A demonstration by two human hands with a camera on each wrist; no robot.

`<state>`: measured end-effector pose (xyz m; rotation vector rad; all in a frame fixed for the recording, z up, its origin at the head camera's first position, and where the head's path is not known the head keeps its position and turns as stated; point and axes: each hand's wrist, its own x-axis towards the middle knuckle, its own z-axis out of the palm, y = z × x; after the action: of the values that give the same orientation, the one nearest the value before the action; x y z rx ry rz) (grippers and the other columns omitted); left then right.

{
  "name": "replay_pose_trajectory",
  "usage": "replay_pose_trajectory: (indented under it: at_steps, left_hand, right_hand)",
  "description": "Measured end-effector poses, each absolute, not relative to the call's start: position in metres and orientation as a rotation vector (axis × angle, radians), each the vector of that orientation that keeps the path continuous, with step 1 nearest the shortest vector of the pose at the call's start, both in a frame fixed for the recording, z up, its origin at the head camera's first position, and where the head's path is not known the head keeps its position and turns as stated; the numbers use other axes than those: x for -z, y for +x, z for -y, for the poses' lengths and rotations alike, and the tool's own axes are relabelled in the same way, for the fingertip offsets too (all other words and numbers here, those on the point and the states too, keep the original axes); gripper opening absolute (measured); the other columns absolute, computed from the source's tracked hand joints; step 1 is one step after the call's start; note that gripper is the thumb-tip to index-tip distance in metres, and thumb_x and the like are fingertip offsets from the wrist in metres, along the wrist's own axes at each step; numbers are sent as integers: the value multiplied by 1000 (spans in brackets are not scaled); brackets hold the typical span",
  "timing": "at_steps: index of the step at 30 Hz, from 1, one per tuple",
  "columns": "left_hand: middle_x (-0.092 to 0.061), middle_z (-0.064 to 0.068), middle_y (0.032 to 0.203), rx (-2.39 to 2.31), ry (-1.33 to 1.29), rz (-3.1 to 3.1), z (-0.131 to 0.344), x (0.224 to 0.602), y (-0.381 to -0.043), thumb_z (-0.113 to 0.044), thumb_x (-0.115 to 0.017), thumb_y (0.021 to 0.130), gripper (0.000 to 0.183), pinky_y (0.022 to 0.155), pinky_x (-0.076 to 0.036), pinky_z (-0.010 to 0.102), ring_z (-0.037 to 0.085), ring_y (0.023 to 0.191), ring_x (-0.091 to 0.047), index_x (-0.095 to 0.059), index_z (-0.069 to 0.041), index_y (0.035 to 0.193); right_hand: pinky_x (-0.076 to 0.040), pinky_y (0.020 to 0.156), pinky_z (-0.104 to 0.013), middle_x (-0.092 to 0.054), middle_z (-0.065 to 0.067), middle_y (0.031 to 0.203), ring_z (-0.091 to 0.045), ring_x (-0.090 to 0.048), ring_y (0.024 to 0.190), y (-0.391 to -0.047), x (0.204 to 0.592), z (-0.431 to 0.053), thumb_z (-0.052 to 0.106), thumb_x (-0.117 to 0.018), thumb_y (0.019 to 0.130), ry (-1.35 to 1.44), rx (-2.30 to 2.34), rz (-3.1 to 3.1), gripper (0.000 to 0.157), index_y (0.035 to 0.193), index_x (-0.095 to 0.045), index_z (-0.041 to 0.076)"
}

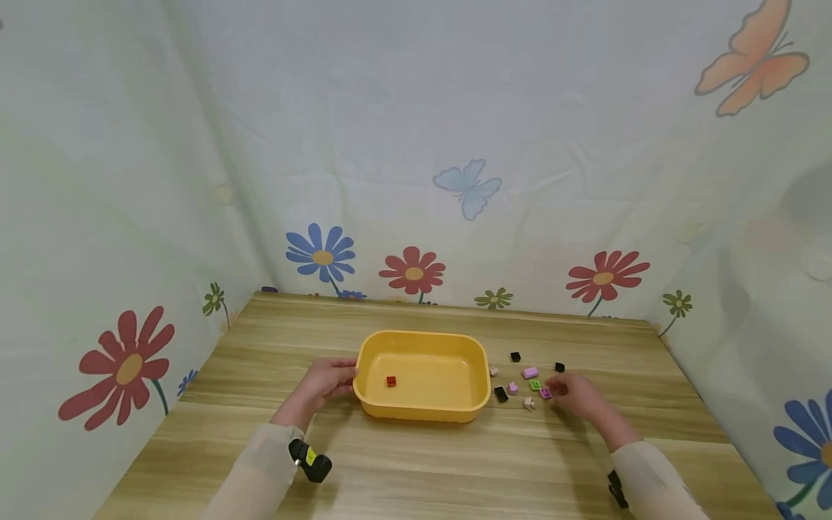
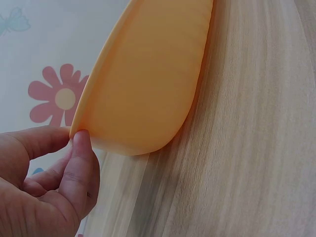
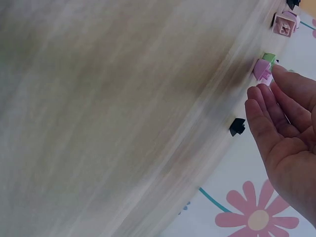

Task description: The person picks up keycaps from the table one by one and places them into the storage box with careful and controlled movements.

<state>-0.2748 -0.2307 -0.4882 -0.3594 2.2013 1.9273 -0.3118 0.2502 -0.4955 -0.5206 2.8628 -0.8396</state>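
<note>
My left hand [image 1: 323, 381] pinches the left rim of a yellow plastic basin [image 1: 422, 413], thumb against the wall in the left wrist view. One red toy brick [image 1: 391, 381] lies inside the basin. To the right of it, my right hand [image 1: 581, 397] hovers beside a purple brick [image 1: 546, 393] and a green brick [image 1: 535, 386]. In the right wrist view its fingers [image 3: 264, 123] are loosely bent, and a gap shows between thumb and fingertips with nothing held. A black brick [image 3: 237, 127] lies near these fingers.
Scattered between basin and right hand are a pink brick [image 1: 530, 373], black bricks [image 1: 501, 394] and a beige brick [image 1: 529, 404]. The wooden table [image 1: 403, 469] meets a flower-printed curtain [image 1: 364, 144] at the back and sides.
</note>
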Motion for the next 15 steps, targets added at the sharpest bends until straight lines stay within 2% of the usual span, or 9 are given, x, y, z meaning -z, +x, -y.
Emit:
replay_pose_trajectory:
  at_steps: [15]
  left_hand:
    - [-64, 32, 132, -1923, -362, -2202, 231, 488, -276, -4, -60, 100, 44, 73, -63, 24, 11, 80, -69, -52, 16, 139]
  right_hand:
    - [-58, 88, -50, -72, -20, 99, -31, -67, 93, -317, 498, -246, -3, -71, 86, -460, 745, -2860, 29, 113, -68, -12]
